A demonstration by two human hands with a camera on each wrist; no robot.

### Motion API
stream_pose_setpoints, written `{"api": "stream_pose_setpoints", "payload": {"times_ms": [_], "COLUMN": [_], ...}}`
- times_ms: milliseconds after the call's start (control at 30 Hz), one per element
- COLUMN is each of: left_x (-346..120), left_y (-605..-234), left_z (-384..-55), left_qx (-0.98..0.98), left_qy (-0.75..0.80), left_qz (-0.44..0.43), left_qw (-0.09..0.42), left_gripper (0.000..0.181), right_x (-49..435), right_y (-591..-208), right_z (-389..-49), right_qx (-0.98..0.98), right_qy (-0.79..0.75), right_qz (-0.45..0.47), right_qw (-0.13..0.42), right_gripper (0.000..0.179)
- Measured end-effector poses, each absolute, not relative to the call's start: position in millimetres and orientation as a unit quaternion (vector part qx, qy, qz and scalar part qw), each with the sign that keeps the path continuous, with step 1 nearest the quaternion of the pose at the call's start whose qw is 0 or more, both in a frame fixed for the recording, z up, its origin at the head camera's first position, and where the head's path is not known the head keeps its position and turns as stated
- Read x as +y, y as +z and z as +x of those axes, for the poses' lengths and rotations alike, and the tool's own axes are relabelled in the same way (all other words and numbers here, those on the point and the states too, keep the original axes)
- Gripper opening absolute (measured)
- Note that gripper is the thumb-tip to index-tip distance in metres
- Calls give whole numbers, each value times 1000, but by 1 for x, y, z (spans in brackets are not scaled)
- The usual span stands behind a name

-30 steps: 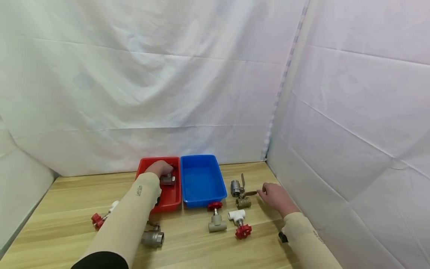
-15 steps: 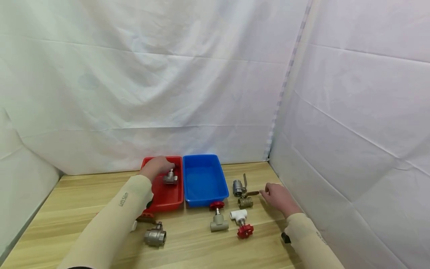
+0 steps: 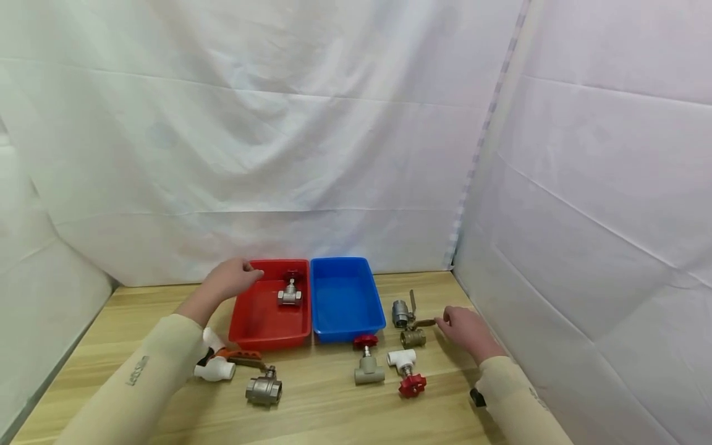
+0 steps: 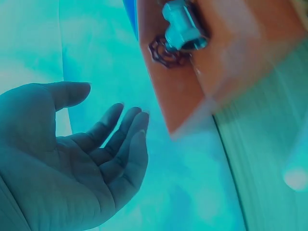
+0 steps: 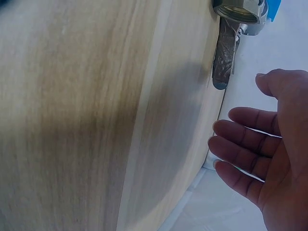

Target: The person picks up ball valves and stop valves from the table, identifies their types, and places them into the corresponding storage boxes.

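A metal gate valve with a dark red handwheel [image 3: 290, 296] lies inside the red tray [image 3: 267, 342], toward its right side. My left hand [image 4: 82, 154] hovers by that tray's left back edge, fingers loosely bent, thumb apart, nothing between them. My right hand [image 5: 269, 139] is held over the right side of the table with its fingers relaxed and holding nothing. Closest to it is a brass ball valve [image 3: 413, 337] whose lever points toward the fingers. Beside that lies a steel ball valve [image 3: 400, 314] with its lever turned to the back.
A blue tray [image 3: 347, 337] adjoins the red one. In front lie a grey tee valve [image 3: 369, 371], a white tee valve with red handwheel [image 3: 403, 360], a large steel ball valve [image 3: 264, 390] and white plastic fittings [image 3: 216, 369]. White cloth [image 3: 334, 154] hangs behind.
My left hand has let go of the gate valve in the red tray and drawn back to the left. The right hand has stayed almost still; the head view has shifted slightly.
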State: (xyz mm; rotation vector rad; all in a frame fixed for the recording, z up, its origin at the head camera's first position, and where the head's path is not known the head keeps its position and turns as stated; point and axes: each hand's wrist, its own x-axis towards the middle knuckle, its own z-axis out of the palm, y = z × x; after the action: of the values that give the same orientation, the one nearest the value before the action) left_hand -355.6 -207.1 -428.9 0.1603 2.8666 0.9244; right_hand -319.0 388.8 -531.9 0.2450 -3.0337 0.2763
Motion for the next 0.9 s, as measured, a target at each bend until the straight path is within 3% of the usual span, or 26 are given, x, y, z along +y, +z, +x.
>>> {"api": "stream_pose_setpoints", "payload": {"times_ms": [333,667,900], "left_x": [-248,-282,-287], "left_y": [-430,-429,-432], "left_z": [-323,-306,-300], "left_qx": [940,928,933], "left_qy": [338,367,350], "left_qz": [42,47,65], "left_qw": [26,55,59], "left_gripper": [35,49,43], "right_x": [391,396,397], "right_y": [-533,-529,-527], "right_z": [-317,-317,-316], "right_qx": [-991,-991,-992], "right_qy": [95,91,91], "right_qz": [87,84,80], "right_qw": [46,42,36], "right_gripper": [31,30,30]}}
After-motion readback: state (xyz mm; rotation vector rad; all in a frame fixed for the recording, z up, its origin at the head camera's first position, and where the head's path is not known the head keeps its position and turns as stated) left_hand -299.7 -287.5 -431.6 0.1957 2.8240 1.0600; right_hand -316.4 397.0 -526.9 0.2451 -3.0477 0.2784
